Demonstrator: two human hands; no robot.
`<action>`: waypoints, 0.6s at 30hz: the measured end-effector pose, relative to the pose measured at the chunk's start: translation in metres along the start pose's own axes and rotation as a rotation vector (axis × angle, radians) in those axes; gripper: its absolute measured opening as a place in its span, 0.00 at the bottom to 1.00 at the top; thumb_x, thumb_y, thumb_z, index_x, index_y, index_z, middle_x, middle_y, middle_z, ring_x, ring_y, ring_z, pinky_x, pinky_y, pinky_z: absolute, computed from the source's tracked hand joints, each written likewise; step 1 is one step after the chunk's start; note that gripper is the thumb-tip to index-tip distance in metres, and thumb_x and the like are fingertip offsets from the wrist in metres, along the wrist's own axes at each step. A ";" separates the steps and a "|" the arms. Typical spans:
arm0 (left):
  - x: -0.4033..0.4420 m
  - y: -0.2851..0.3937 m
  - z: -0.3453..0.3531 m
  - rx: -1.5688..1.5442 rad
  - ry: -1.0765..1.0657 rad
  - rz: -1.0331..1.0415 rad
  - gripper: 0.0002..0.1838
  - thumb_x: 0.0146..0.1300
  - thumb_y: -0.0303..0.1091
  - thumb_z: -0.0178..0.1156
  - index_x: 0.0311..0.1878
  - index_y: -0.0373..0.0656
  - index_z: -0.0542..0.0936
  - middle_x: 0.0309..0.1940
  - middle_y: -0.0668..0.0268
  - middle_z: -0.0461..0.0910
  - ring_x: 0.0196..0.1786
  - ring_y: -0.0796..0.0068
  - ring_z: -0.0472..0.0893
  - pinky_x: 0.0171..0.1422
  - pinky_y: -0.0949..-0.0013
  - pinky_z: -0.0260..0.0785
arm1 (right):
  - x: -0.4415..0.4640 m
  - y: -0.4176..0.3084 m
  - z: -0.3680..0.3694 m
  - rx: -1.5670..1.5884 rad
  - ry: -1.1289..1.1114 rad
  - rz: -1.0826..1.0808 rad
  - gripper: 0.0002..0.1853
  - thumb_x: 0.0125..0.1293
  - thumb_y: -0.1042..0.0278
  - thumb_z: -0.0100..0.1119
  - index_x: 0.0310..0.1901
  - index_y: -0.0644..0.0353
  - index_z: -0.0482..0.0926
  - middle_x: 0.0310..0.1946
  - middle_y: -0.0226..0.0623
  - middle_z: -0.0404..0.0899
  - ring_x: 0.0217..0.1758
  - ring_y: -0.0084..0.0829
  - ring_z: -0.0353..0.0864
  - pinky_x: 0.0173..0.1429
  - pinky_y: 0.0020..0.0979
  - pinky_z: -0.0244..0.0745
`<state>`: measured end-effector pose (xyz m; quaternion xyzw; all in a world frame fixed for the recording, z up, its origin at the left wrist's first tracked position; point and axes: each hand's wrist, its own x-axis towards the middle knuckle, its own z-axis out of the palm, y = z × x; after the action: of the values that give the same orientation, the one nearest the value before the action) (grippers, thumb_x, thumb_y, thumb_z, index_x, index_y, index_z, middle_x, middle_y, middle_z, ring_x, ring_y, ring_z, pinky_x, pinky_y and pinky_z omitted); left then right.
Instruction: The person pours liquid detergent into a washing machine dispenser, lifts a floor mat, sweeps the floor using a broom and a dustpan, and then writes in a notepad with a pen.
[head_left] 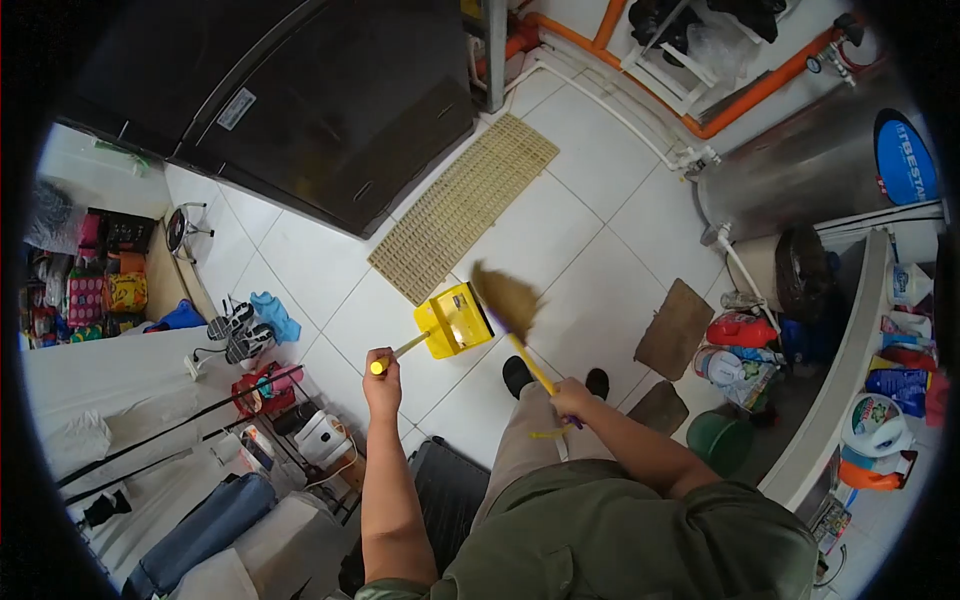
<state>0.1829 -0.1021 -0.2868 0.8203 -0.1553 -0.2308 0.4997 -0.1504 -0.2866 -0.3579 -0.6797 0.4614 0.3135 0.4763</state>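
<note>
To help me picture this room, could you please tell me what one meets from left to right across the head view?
Blue cloth, left hand, yellow dustpan, broom head, right hand, red bottle.

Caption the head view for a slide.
Left hand holding a yellow dustpan, right hand holding a broom beside it, over a white tiled floor.

this looks like a utility room, with detergent bottles [872, 424] and a metal tank [790, 165].
</note>
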 end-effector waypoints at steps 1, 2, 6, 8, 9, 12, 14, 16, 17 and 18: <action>0.002 0.001 -0.001 -0.006 -0.005 -0.003 0.07 0.63 0.20 0.56 0.42 0.41 0.75 0.31 0.72 0.74 0.33 0.84 0.71 0.38 0.79 0.66 | -0.028 -0.011 -0.027 0.084 -0.069 0.025 0.15 0.50 0.66 0.63 0.38 0.65 0.83 0.19 0.42 0.80 0.20 0.29 0.80 0.24 0.32 0.74; 0.003 0.002 -0.003 -0.010 -0.010 -0.010 0.07 0.63 0.21 0.56 0.43 0.41 0.75 0.31 0.72 0.75 0.33 0.84 0.71 0.38 0.79 0.66 | -0.055 -0.020 -0.051 0.168 -0.141 0.050 0.15 0.51 0.65 0.63 0.39 0.64 0.83 0.18 0.39 0.79 0.18 0.27 0.78 0.23 0.30 0.73; 0.009 0.009 -0.023 0.027 -0.089 0.036 0.06 0.64 0.22 0.55 0.43 0.41 0.77 0.33 0.71 0.77 0.34 0.84 0.72 0.38 0.79 0.67 | -0.131 0.041 -0.139 0.461 -0.050 0.121 0.13 0.58 0.72 0.56 0.43 0.65 0.82 0.22 0.34 0.78 0.20 0.23 0.75 0.26 0.26 0.72; 0.010 0.017 -0.032 0.027 -0.125 0.027 0.05 0.64 0.23 0.56 0.43 0.42 0.77 0.35 0.69 0.78 0.35 0.83 0.73 0.39 0.78 0.68 | -0.141 0.094 -0.158 0.332 0.076 0.100 0.11 0.57 0.71 0.57 0.41 0.66 0.81 0.22 0.36 0.78 0.20 0.27 0.77 0.26 0.28 0.72; 0.011 0.014 -0.032 0.061 -0.138 0.064 0.06 0.64 0.23 0.56 0.43 0.42 0.77 0.35 0.68 0.79 0.36 0.82 0.74 0.40 0.78 0.68 | -0.146 0.106 -0.167 0.282 0.124 0.144 0.10 0.57 0.71 0.57 0.39 0.67 0.81 0.22 0.37 0.79 0.20 0.29 0.77 0.25 0.30 0.72; 0.010 0.012 -0.021 0.147 -0.172 0.106 0.07 0.64 0.24 0.56 0.45 0.42 0.77 0.35 0.66 0.80 0.37 0.81 0.76 0.42 0.76 0.70 | -0.101 0.149 -0.166 0.648 0.176 0.368 0.06 0.59 0.72 0.56 0.31 0.65 0.79 0.20 0.39 0.77 0.19 0.33 0.77 0.22 0.34 0.72; 0.006 0.029 -0.004 0.191 -0.176 0.041 0.08 0.64 0.24 0.56 0.46 0.43 0.77 0.36 0.65 0.81 0.38 0.80 0.77 0.45 0.75 0.71 | -0.042 0.172 -0.133 0.972 0.159 0.404 0.05 0.60 0.73 0.55 0.28 0.63 0.76 0.19 0.40 0.75 0.19 0.34 0.76 0.21 0.36 0.71; 0.009 0.039 0.009 0.293 -0.245 0.026 0.08 0.62 0.27 0.59 0.45 0.43 0.79 0.38 0.60 0.83 0.39 0.69 0.82 0.47 0.69 0.73 | 0.006 0.149 -0.070 1.055 0.003 0.320 0.04 0.59 0.76 0.55 0.27 0.62 0.75 0.19 0.39 0.74 0.20 0.34 0.77 0.20 0.37 0.71; 0.010 0.037 0.017 0.354 -0.290 0.100 0.08 0.61 0.28 0.60 0.43 0.43 0.80 0.39 0.58 0.83 0.40 0.65 0.83 0.48 0.68 0.74 | -0.014 0.083 -0.056 0.901 0.044 0.450 0.05 0.57 0.76 0.57 0.25 0.63 0.75 0.20 0.39 0.76 0.21 0.35 0.78 0.19 0.38 0.70; 0.012 0.039 0.028 0.412 -0.340 0.181 0.08 0.60 0.29 0.61 0.42 0.43 0.81 0.40 0.57 0.83 0.42 0.62 0.83 0.49 0.66 0.74 | 0.003 0.078 -0.023 0.587 -0.066 0.331 0.06 0.54 0.75 0.60 0.22 0.62 0.76 0.15 0.38 0.74 0.14 0.33 0.74 0.16 0.37 0.67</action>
<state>0.1775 -0.1466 -0.2663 0.8368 -0.3535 -0.2832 0.3076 -0.2213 -0.3186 -0.3802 -0.4189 0.6205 0.2620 0.6090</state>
